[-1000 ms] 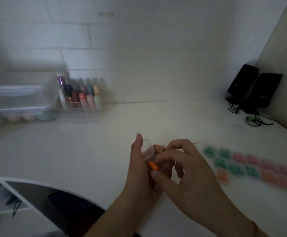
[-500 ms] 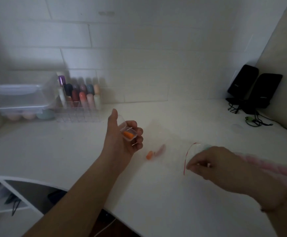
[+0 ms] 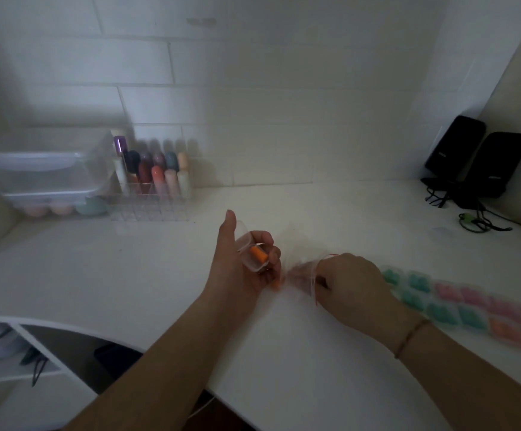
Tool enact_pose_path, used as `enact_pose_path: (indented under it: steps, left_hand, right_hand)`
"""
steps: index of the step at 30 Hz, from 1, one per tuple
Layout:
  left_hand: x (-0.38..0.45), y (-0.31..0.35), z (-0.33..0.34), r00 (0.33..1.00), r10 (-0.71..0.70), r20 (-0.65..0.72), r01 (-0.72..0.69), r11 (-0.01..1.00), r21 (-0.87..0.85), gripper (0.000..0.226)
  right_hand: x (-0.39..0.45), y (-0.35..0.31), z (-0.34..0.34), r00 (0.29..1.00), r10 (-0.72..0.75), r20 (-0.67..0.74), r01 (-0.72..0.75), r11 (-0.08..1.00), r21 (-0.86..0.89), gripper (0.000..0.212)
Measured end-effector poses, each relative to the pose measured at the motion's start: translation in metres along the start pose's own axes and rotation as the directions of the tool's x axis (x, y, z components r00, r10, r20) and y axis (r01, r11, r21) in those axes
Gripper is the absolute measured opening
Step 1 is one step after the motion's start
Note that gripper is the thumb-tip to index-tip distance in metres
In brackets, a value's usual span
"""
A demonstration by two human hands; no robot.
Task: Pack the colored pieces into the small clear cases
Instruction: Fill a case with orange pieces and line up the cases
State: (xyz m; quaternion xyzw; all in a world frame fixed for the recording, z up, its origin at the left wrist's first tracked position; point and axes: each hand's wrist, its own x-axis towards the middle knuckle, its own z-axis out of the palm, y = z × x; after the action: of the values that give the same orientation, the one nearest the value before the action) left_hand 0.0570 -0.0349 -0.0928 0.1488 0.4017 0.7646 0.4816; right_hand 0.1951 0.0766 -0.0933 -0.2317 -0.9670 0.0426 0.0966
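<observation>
Nearest the camera, the two forearms reach out over the white countertop (image 3: pixel 128 275), whose curved front edge overhangs an open white shelf unit (image 3: pixel 20 353) at lower left with dim, unreadable contents. The right hand (image 3: pixel 351 283), a thin bracelet at its wrist, lies knuckles-up with its fingers curled down onto a crinkled clear plastic bag with a red edge (image 3: pixel 302 272); it seems to be pinching the bag to get at loose pieces, but the fingertips are hidden under the hand and the bag is smeared by motion blur, so I cannot tell just what they grasp. A small orange piece (image 3: pixel 277 286) shows between the two hands, partly hidden. The left hand (image 3: pixel 242 262) is turned palm-up, thumb raised, its fingers curled around a small clear plastic case (image 3: pixel 251 253) with its lid hanging open, probably held so to receive the next piece; one orange cylindrical piece (image 3: pixel 259 254) already lies inside. To the right, a row of filled clear cases holding teal, pink and orange pieces (image 3: pixel 458 306) lies on the countertop, blurred and cut off by the frame edge. Farther back at left stand a clear acrylic organiser of coloured tubes (image 3: pixel 153 181) and stacked clear lidded containers (image 3: pixel 48 178) over pale rounded shapes. At far right, two black speakers (image 3: pixel 476 157) with tangled cables stand in the corner against the white tiled wall (image 3: pixel 253 88).
</observation>
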Motion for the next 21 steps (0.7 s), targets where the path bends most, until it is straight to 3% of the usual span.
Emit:
enact_pose_path:
  steps: [4,14,21]
  left_hand:
    - [0.000,-0.001,-0.002,1.000,0.008,0.009,-0.008,1.000,0.012,0.068]
    - [0.000,0.001,-0.008,0.999,-0.032,-0.027,0.029,0.994,-0.105,0.069]
    - [0.001,0.001,-0.010,0.999,-0.019,-0.031,0.014,0.987,-0.160,0.069]
  right_hand:
    - [0.009,-0.005,0.000,0.998,0.055,0.002,-0.055,0.993,0.105,0.028]
    - [0.012,-0.016,0.002,0.998,-0.041,-0.042,0.042,0.999,0.034,0.025]
    - [0.009,-0.014,0.005,0.998,0.011,-0.055,-0.016,0.996,-0.092,0.039]
